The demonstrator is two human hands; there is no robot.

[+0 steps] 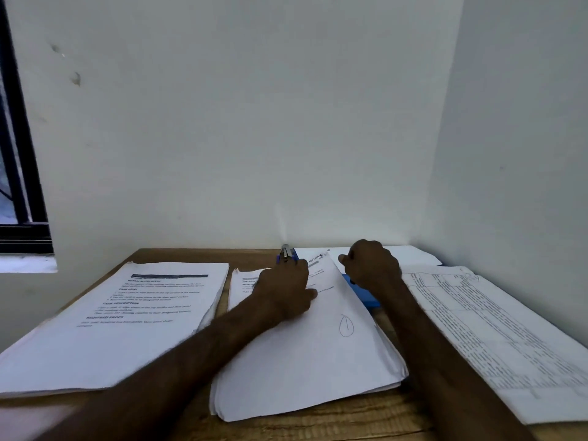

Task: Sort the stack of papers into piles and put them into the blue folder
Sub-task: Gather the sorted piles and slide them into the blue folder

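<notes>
Papers [305, 386], spread in three flat white piles on a grainy brown wooden table [318, 424].

Under the left fingers, the middle pile [280, 370]: thick, rectangular, turned askew, with sheet edges fanned at the near corner. On its smooth top sheet, near the thumb, a pen-drawn oval [346, 326].

Left hand [286, 291]: back up on that top sheet, fingers stretched forward and flat, thumb splayed to the right. Presses the paper; grips nothing. Just past those fingertips, at the far edge, a small blue and grey metal object [287, 253], too blurred to name.

Well left of the left fingers, the left pile [111, 319]: thick, squared, with bold black headings and short printed lines on top.

Right hand [372, 265]: knuckles up, fingers curled tight into a rounded fist, thumb poking left. Holding something or nothing, cannot tell.

Directly below those curled fingers, the blue folder [362, 292]. Shows only as a smooth, glossy strip between the middle pile's right edge and the right wrist, the rest hidden under paper.

Right of the right fingers, the right pile [496, 342]: thin, slightly rippled sheets printed with a fine ruled grid.

Beyond all the fingers, plain matt white walls [254, 122].
</notes>
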